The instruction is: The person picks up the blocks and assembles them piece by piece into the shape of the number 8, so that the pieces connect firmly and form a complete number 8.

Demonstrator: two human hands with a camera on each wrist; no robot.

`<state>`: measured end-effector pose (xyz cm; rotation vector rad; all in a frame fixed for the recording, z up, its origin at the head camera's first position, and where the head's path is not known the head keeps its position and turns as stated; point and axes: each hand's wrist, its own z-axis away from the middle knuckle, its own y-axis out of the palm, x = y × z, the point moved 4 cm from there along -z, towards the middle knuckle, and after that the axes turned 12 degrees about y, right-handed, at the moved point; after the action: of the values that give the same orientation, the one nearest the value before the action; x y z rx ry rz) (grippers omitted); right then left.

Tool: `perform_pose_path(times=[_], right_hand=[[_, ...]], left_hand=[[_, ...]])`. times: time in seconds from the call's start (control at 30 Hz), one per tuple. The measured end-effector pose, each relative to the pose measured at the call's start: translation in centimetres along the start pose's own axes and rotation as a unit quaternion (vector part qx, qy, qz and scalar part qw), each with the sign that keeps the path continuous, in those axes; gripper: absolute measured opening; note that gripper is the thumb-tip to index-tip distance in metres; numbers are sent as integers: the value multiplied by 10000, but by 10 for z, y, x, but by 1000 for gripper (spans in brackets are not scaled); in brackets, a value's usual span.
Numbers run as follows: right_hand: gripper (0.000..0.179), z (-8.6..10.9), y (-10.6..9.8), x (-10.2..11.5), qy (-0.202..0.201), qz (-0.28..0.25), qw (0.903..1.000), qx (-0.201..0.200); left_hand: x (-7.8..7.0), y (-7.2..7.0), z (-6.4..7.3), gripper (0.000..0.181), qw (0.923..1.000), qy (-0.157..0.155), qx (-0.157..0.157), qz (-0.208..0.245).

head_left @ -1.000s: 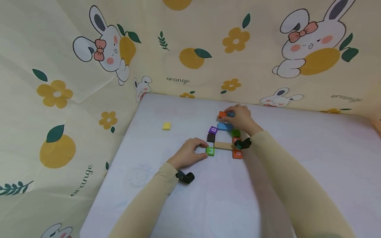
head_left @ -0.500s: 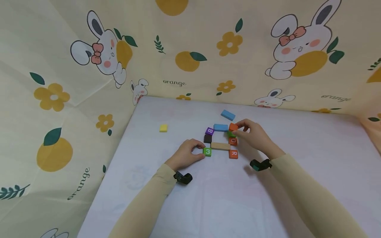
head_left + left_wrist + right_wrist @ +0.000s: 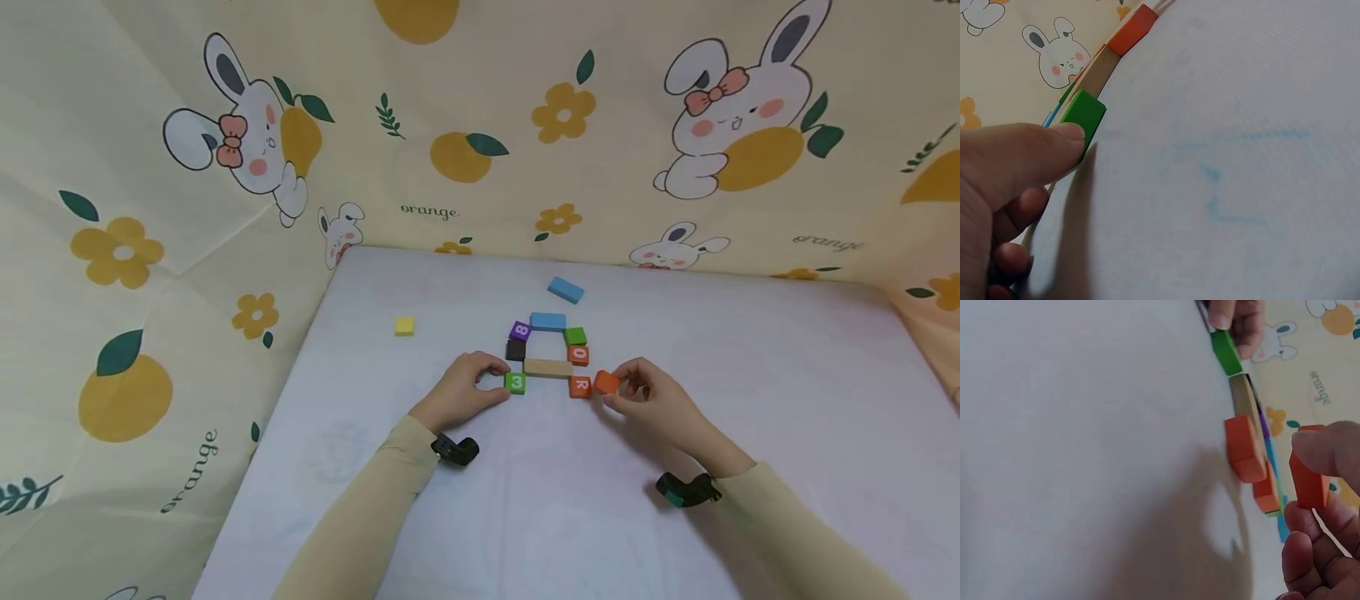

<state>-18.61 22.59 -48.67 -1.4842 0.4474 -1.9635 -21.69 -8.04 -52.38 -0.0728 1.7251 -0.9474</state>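
Observation:
My left hand (image 3: 465,390) pinches the green block marked 3 (image 3: 515,382) at the near left corner of a flat block outline; in the left wrist view, the thumb presses on the green block (image 3: 1085,115). My right hand (image 3: 660,404) holds an orange block (image 3: 606,382) between thumb and fingers, just right of the orange R block (image 3: 581,387). Seen from the right wrist, this held block (image 3: 1310,481) is raised above the table. A natural wood plank (image 3: 548,367) lies across between the two sides.
The outline continues with a black block (image 3: 516,349), a purple 8 block (image 3: 521,331), a blue plank (image 3: 548,322), a green block (image 3: 575,336) and an orange block (image 3: 578,356). Behind lies another blue plank (image 3: 566,290). A yellow block (image 3: 405,326) sits far left.
My right hand has picked up the orange block beside the rear blue plank and carried it toward me, to the right of the R block. My left hand stays at the green block.

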Motion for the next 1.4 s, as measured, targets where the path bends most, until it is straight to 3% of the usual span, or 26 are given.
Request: perform_pose_path(times=[0.33, 0.53, 0.87, 1.27, 1.4], right_hand=[[45, 4, 16, -13, 184, 205, 9988, 395], [39, 3, 25, -9, -157, 351, 9972, 637], [41, 4, 29, -2, -373, 405, 9977, 388], [50, 5, 35, -5, -262, 648, 9975, -124], [53, 5, 36, -6, -164, 651, 9977, -117]], left_hand=[[-2, -1, 1, 36, 10000, 11, -44, -10], [-3, -1, 1, 35, 10000, 0, -52, -44], [-8, -3, 1, 34, 9999, -61, -39, -94], [-9, -3, 1, 34, 10000, -16, -57, -61], [-9, -3, 1, 35, 10000, -7, -60, 4]])
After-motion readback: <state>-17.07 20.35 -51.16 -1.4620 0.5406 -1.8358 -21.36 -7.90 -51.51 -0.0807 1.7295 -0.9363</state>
